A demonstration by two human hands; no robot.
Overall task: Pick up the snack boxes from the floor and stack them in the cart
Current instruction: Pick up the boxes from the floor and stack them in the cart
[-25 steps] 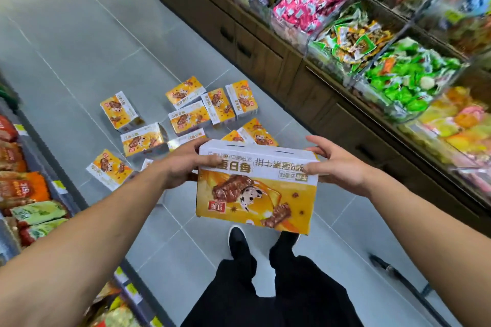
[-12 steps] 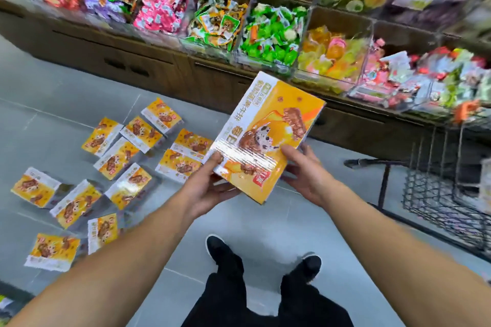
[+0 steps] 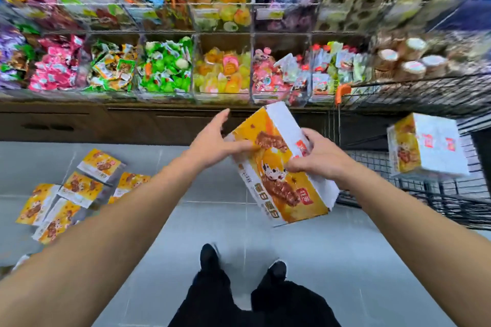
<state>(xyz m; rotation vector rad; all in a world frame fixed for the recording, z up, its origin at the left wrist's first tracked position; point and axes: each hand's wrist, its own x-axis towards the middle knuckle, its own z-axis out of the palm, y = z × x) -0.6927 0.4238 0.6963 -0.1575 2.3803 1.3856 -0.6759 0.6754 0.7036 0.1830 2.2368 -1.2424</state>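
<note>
I hold a yellow and white snack box (image 3: 279,183) tilted in front of me, above the floor. My right hand (image 3: 316,156) grips its right side with curled fingers. My left hand (image 3: 215,141) touches the box's upper left corner with its thumb, its fingers spread and straight. Another snack box (image 3: 425,146) sits in the black wire cart (image 3: 451,202) at the right. Several more yellow snack boxes (image 3: 79,186) lie scattered on the grey floor at the left.
A wooden counter (image 3: 106,122) topped with clear bins of colourful sweets (image 3: 164,66) runs across the view ahead. The cart's orange handle end (image 3: 342,93) pokes out near the bins. My black shoes (image 3: 241,265) stand on the tiled floor below.
The view has swung right, bringing the cart and its box closer. The held box has moved right and turned toward upright. My left hand's fingers have lifted off it.
</note>
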